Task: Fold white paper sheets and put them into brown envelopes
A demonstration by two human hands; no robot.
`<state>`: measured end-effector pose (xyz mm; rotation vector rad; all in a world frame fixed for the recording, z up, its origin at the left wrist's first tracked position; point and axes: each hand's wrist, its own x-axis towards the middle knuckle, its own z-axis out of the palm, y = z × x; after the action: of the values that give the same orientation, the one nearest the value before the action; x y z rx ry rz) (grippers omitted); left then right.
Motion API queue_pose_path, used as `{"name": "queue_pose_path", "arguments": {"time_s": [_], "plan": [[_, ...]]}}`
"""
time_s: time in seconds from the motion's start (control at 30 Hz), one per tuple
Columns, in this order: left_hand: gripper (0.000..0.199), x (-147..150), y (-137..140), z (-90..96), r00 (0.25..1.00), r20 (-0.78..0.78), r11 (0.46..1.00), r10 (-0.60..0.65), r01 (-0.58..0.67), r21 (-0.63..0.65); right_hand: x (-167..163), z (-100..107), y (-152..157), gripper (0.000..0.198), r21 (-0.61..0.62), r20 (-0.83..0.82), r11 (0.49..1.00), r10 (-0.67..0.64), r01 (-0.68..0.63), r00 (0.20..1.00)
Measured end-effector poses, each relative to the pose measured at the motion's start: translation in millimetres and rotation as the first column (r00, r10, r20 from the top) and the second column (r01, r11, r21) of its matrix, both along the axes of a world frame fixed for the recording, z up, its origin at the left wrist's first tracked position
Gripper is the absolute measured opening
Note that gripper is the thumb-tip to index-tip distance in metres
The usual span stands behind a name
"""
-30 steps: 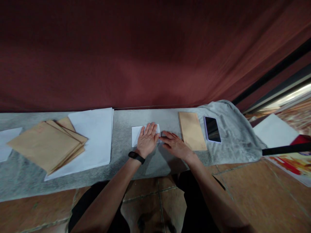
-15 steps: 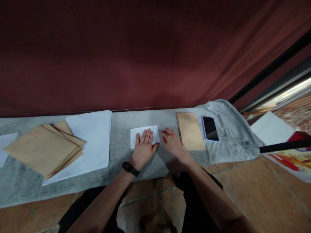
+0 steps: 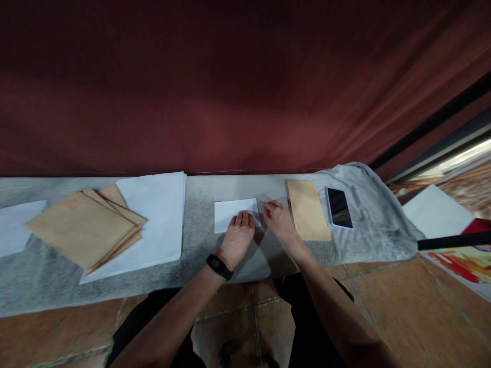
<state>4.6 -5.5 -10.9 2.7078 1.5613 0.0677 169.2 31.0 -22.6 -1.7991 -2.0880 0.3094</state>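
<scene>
A small folded sheet of white paper (image 3: pixel 226 214) lies on the grey cloth in front of me. My left hand (image 3: pixel 238 239), with a black band on its wrist, rests on the paper's lower right part. Its fingers lie side by side and slightly bent, pressing on the sheet; the thumb is hidden. Just past the paper's right edge is my right hand (image 3: pixel 280 221), its fingers curled in and nothing visible in them. Close to the right of that hand lies a stack of brown envelopes (image 3: pixel 310 210).
A smartphone (image 3: pixel 339 207) lies right of the envelopes. On the left, large brown envelopes (image 3: pixel 84 225) overlap a stack of white sheets (image 3: pixel 163 225), and another white sheet (image 3: pixel 17 227) lies farther left. Grey cloth (image 3: pixel 203 204) covers the narrow surface, against a dark red curtain (image 3: pixel 230 122).
My left hand has slid right and toward me across the paper, its fingers now bent and closer together. My right hand stays curled beside the paper. The view has shifted slightly left.
</scene>
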Motion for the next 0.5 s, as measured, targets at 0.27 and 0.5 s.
{"name": "queue_pose_path", "arguments": {"time_s": [0.27, 0.5], "plan": [[0.024, -17.4, 8.7, 7.2, 0.725, 0.658, 0.979, 0.201, -0.179, -0.102, -2.6, -0.7, 3.8, 0.032, -0.121, -0.42, 0.986, -0.155, 0.114, 0.894], [0.02, -35.4, 26.4, 13.3, -0.504, 0.792, 0.876, 0.345, -0.131, -0.464, -16.4, -1.9, 3.5, 0.055, -0.444, -0.871, 0.892, -0.406, -0.087, 0.275]]}}
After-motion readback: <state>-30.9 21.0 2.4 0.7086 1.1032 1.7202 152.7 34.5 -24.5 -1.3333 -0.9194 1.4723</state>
